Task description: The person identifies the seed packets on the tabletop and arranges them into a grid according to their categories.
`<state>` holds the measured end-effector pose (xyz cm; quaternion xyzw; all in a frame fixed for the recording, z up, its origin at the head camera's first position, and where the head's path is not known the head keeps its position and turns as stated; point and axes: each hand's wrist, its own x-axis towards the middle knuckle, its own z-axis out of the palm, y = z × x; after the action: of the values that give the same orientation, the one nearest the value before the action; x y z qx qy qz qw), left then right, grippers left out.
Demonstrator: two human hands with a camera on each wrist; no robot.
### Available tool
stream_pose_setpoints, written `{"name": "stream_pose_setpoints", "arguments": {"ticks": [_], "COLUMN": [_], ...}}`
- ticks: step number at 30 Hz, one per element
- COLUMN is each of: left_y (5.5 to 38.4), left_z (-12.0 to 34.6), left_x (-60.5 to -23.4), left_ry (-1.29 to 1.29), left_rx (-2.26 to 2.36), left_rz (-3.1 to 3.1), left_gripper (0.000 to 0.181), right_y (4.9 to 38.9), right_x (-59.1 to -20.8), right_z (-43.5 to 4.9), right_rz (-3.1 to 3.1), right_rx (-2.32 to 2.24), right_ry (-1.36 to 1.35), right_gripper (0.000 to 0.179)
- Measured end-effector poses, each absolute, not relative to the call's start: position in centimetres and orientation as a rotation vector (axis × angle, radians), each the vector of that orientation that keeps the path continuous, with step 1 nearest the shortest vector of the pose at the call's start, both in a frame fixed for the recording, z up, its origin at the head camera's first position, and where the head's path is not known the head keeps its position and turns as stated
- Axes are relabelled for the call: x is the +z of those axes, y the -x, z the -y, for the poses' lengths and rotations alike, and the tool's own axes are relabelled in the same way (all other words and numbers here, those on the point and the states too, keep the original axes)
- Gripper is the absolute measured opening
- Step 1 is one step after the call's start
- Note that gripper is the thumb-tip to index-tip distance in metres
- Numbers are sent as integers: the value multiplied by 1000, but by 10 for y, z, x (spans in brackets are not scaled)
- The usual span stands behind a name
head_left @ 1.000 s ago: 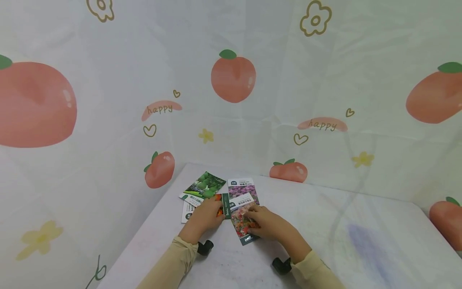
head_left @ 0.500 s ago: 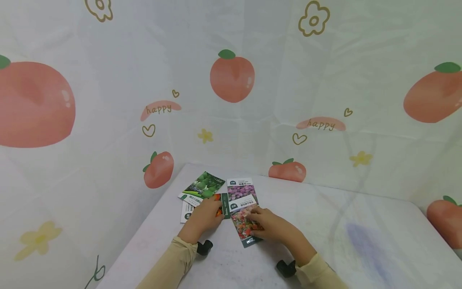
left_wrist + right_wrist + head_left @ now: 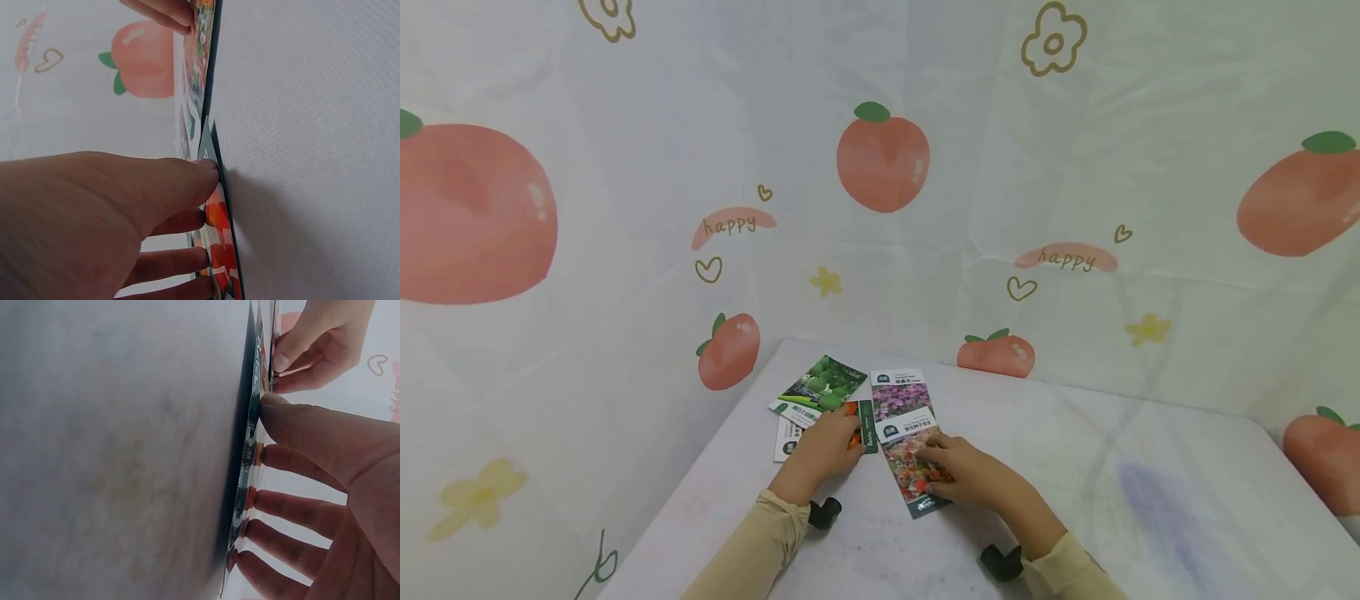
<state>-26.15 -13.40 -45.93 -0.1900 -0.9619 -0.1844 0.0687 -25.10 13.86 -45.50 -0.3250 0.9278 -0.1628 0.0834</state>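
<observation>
Flat seed packets lie on the table in the head view. My right hand [image 3: 973, 475] rests its spread fingertips and thumb on the face of a packet with mixed orange and pink flowers [image 3: 908, 467]. That packet overlaps the lower end of a purple-flower packet [image 3: 901, 400]. My left hand [image 3: 823, 450] rests on a packet with red-orange print and a dark green end strip [image 3: 868, 429], its fingers [image 3: 172, 262] touching the printed face and its thumb near the edge. Most of this packet is hidden by the hand. Under and behind it lie a green-fruit packet [image 3: 823, 387] and a white-edged packet [image 3: 785, 437].
The table [image 3: 1060, 450] has a white cover with a bluish smudge toward the right. A white curtain [image 3: 910, 283] printed with peaches stands directly behind and to the left. Black wrist devices [image 3: 825, 513] sit on both forearms.
My right hand has slid the mixed-flower packet a little toward me and to the right, showing more of the purple-flower packet. My left hand has stayed in place.
</observation>
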Motion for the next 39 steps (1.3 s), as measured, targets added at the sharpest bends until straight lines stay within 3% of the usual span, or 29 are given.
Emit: {"name": "stream_pose_setpoints", "arguments": {"ticks": [39], "left_y": [262], "left_z": [132], "left_x": [-462], "left_ry": [563], "left_rx": [-531], "left_rz": [2901], "left_gripper": [22], "right_y": [235], "right_x": [-454], "right_z": [-177], "right_rz": [-2765], "right_rx": [-507], "right_ry": [889], "right_gripper": [56]}}
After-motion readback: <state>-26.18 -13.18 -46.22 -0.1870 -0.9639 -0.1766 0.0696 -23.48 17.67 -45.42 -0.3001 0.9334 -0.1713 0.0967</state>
